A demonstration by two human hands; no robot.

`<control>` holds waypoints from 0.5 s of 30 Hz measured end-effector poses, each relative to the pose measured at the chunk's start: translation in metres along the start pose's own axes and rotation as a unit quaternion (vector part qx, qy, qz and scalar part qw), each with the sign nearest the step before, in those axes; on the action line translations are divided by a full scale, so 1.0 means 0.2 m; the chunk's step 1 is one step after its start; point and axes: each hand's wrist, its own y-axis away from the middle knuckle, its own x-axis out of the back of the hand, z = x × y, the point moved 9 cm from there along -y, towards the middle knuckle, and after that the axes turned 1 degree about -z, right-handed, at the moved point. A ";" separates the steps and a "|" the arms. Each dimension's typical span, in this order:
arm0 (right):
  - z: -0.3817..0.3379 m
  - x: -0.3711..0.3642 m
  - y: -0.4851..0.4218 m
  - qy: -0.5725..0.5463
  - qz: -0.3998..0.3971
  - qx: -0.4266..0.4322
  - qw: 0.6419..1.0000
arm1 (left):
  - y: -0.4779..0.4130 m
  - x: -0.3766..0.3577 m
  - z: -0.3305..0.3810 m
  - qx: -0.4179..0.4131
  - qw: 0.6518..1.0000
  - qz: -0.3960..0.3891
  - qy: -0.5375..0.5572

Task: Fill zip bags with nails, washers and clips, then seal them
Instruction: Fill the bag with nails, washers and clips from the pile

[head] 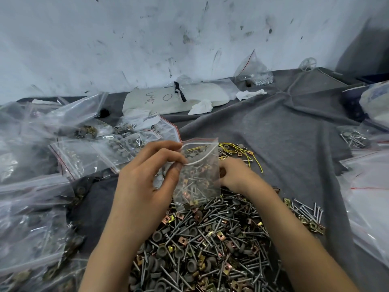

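Above one heap (210,239) of nails, washers and clips, your left hand (147,175) pinches one open bag (197,178) holding some; your right hand (235,175) sits behind it, grip unclear.

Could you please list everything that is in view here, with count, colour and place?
cloth: one, grey, under everything.
pile of nails, washers and clips: one, silver, grey and brassy, near centre on the cloth.
zip bag: one, clear, partly filled, mouth open, centre above the pile.
filled bags: many, clear, left side.
other bags: several, clear, right edge.
yellow wire: a few loops, behind the zip bag.
foam pad: one, white, by the wall.
tissues: two, white, beside the pad.
bag of small silver parts: one, clear, against the wall.
left hand: one, pinches the zip bag's mouth.
right hand: one, at the bag's right edge, fingers partly hidden.
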 end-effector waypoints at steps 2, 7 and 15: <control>0.00 0.00 0.00 -0.009 -0.004 0.005 1.000 | 0.00 0.00 0.00 0.002 1.000 -0.001 0.001; -0.01 -0.03 -0.01 -0.009 -0.015 0.025 1.000 | 0.00 0.00 0.00 0.001 1.000 -0.001 0.004; 0.00 0.11 0.00 -0.200 0.052 0.050 0.977 | 0.00 0.00 0.00 -0.004 1.000 -0.002 0.003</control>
